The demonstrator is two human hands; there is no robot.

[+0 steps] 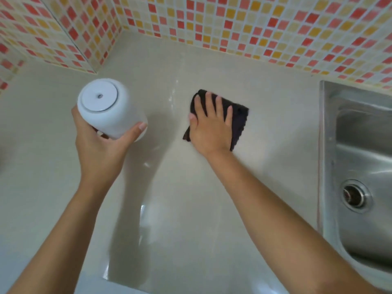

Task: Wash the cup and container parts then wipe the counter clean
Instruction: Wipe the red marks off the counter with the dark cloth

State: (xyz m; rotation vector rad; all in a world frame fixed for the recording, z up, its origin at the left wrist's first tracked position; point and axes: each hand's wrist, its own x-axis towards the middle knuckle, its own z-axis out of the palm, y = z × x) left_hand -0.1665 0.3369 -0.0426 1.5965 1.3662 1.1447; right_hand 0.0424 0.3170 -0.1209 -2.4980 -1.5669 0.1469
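My left hand (101, 143) holds a white container (108, 109) up above the counter at the left, with its round lid facing me. My right hand (210, 126) lies flat, fingers spread, on a folded black cloth (239, 122) and presses it against the beige counter (169, 187) near the middle. The cloth sticks out past my fingertips and to the right of my palm. No cup is in sight.
A steel sink (360, 166) with a round drain (356, 196) is set into the counter at the right. Mosaic-tiled walls (233, 22) in red, orange and cream close off the back and the left corner. A wet sheen shows on the counter near me.
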